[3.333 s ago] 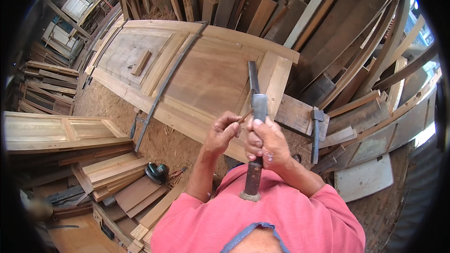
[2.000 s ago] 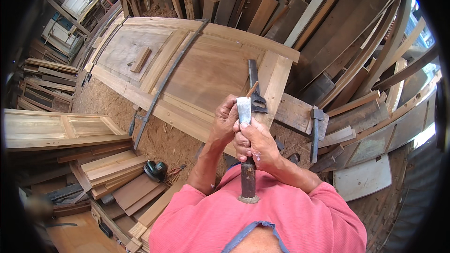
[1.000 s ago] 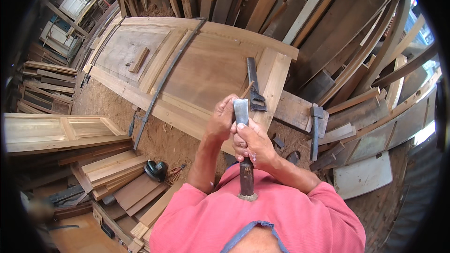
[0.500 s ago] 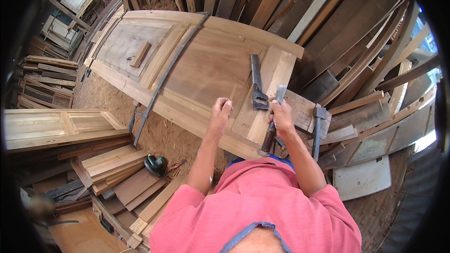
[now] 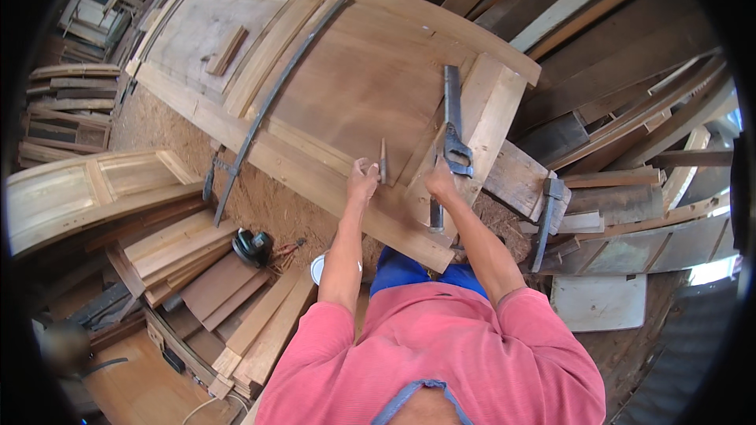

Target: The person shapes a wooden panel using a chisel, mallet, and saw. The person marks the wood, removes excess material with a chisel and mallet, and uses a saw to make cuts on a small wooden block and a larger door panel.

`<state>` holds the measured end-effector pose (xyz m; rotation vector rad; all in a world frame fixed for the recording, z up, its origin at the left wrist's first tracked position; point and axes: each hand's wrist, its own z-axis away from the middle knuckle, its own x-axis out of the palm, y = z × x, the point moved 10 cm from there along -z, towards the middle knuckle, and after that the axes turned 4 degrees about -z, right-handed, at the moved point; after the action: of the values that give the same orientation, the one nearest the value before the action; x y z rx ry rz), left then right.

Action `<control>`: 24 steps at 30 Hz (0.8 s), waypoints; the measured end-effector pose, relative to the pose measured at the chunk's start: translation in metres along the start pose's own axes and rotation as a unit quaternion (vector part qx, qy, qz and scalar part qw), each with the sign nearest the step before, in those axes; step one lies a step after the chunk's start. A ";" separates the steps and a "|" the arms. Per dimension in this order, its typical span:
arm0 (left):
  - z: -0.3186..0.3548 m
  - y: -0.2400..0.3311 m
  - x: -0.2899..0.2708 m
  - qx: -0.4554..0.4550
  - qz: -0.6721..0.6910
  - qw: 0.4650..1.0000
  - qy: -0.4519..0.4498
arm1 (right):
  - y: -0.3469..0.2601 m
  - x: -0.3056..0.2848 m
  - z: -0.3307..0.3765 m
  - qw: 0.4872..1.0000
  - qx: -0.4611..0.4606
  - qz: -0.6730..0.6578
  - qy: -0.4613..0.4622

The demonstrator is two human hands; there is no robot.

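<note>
A panelled wooden door (image 5: pixel 354 71) lies flat in front of me, with its near end closest to my body. Over that end, my left hand (image 5: pixel 362 181) is closed on a thin, tapered wooden peg (image 5: pixel 383 159) that points away from me. My right hand (image 5: pixel 439 181) grips a chisel, its dark handle (image 5: pixel 436 216) sticking out below the fist toward me; the blade is mostly hidden behind the hand. Just beyond the right hand, a handsaw (image 5: pixel 453 122) with a dark handle rests on the door.
A long metal bar clamp (image 5: pixel 276 110) crosses the door, and a small wood block (image 5: pixel 227 50) lies past it. A hammer (image 5: pixel 549 216) rests on a board at right. Left are a green power tool (image 5: pixel 252 247), stacked boards (image 5: pixel 169 256) and another panelled door (image 5: pixel 94 189).
The door and tools sit differently in view as my head shifts. My right hand has turned the chisel so its bright blade no longer shows plainly. The peg stays in my left hand.
</note>
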<state>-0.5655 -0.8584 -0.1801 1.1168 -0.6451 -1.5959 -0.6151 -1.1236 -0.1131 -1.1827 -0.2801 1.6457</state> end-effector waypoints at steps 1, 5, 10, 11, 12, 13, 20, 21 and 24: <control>0.006 0.010 -0.007 0.034 -0.044 0.998 0.004 | -0.002 0.001 -0.002 1.000 0.011 -0.009 -0.003; 0.023 0.040 -0.012 0.095 -0.165 0.979 -0.065 | 0.025 0.002 -0.019 0.997 -0.008 0.015 0.077; 0.035 0.084 0.019 0.102 -0.261 0.951 -0.134 | 0.039 0.020 -0.003 0.989 0.018 -0.110 0.092; 0.031 0.086 0.020 0.098 -0.303 0.940 -0.123 | 0.016 0.029 0.015 0.974 0.038 -0.210 0.070; 0.030 0.089 0.030 0.100 -0.303 0.939 -0.126 | -0.003 0.031 0.032 0.948 0.059 -0.308 0.056; 0.032 0.097 0.043 0.116 -0.352 0.924 -0.098 | -0.009 0.022 0.044 0.947 0.063 -0.308 0.067; 0.013 0.082 0.061 0.231 -0.281 0.920 -0.147 | -0.035 0.015 0.099 0.863 0.130 -0.488 0.002; 0.020 0.095 0.058 0.237 -0.286 0.915 -0.157 | -0.034 0.015 0.104 0.832 0.144 -0.535 -0.020; 0.064 0.106 0.033 0.045 -0.052 0.950 -0.303 | -0.048 0.023 0.133 0.768 0.161 -0.616 -0.068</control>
<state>-0.5772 -0.9311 -0.0757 0.7182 -1.0813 -2.0361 -0.6917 -1.0369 -0.0286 -0.3653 -0.6602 0.5367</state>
